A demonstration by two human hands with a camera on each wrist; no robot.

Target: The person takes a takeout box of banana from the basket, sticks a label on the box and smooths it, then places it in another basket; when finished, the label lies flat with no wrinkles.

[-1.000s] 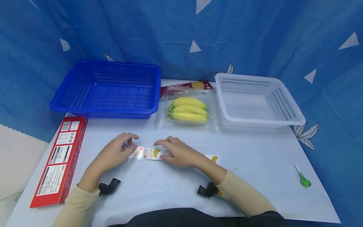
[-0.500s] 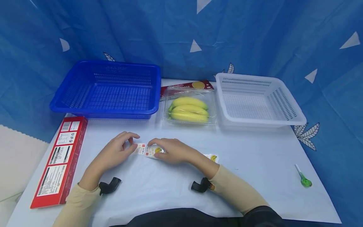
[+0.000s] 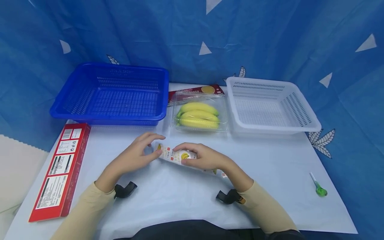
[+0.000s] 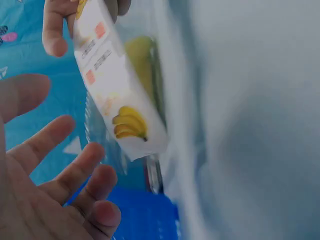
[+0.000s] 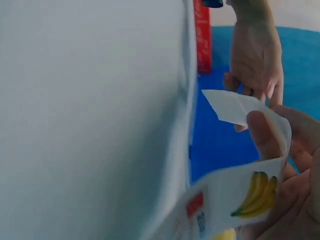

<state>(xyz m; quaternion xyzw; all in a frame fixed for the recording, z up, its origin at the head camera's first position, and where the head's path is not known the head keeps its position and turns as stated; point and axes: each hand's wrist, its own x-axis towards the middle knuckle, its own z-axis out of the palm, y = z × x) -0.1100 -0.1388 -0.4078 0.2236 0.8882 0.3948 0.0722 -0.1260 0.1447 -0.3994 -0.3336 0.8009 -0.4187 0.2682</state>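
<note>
My right hand pinches a long strip of white labels printed with bananas and red marks. The strip slants across the head view, running under the hand toward the wrist. In the right wrist view the label strip bends into a curl around the thumb. My left hand is beside the strip's left end. Seen from the left wrist, the left hand's fingers are spread apart from the strip, with nothing in them. Behind the hands, bananas lie inside a clear plastic box.
A blue basket stands at the back left, a white basket at the back right. Behind the clear box is a dark red package. A long red box lies at left, a green lollipop at right.
The label strip has come up off the table and shifted right, held in my right hand. Both hands moved right; the left also went slightly farther forward.
</note>
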